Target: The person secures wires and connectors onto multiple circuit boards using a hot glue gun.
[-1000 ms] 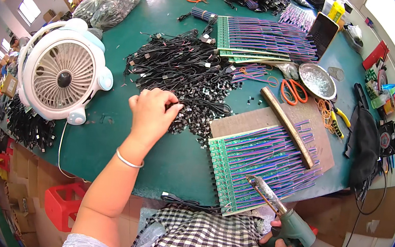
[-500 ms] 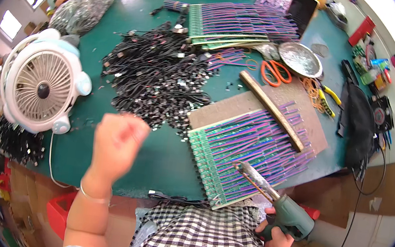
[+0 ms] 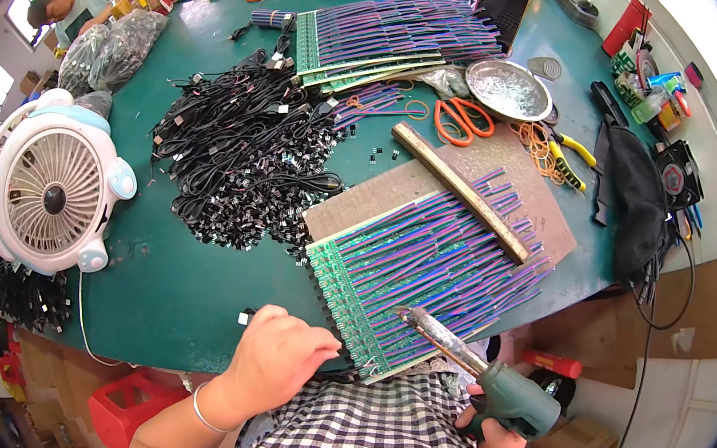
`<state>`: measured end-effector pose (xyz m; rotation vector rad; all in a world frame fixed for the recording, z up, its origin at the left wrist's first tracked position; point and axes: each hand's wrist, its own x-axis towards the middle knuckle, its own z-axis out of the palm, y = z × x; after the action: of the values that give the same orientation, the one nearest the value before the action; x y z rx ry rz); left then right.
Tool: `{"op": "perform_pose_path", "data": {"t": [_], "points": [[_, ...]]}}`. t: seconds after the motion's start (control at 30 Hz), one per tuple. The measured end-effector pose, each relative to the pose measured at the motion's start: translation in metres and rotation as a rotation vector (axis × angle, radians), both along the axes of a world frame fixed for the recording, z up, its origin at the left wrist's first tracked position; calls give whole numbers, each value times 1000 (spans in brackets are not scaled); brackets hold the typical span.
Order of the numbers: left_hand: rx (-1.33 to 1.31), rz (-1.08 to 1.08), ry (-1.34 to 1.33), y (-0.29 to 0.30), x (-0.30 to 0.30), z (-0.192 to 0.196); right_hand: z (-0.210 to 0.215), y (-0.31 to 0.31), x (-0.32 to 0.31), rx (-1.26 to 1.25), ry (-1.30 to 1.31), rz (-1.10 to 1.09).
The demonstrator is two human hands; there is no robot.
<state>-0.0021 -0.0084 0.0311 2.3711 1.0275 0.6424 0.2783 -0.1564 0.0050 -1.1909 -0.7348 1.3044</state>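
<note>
My left hand [image 3: 281,360] is closed in a pinch at the near table edge, beside the lower left corner of a green circuit board panel [image 3: 333,297]. What its fingers hold, if anything, is hidden. A small white-tipped connector [image 3: 245,318] shows just behind it. In my right hand [image 3: 490,428] is a green pistol-shaped heat gun [image 3: 520,403], its long scorched metal nozzle pointing up and left over the panel. Rows of blue and purple wires [image 3: 426,259] run from the panel to the right. A wooden bar [image 3: 461,190] lies across their far ends, on a brown board [image 3: 369,212].
Black cables [image 3: 243,147] are heaped at the centre, with a white fan [image 3: 53,195] to the left. Behind lie stacked wired panels [image 3: 381,39], orange scissors [image 3: 463,122], a metal dish [image 3: 509,88] and yellow-handled pliers [image 3: 574,161]. A person [image 3: 72,5] works at the far left.
My left hand has come down and toward me, from above the table to the near edge beside the panel. The heat gun stays over the panel. The whole view has shifted slightly.
</note>
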Motion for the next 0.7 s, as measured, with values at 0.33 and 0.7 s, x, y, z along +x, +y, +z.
{"op": "perform_pose_path", "data": {"t": [0.33, 0.7], "points": [[158, 52, -91, -6, 16, -10, -2, -23, 15, -102, -17, 182], [150, -15, -41, -7, 17, -14, 13, -21, 17, -163, -314, 263]]}}
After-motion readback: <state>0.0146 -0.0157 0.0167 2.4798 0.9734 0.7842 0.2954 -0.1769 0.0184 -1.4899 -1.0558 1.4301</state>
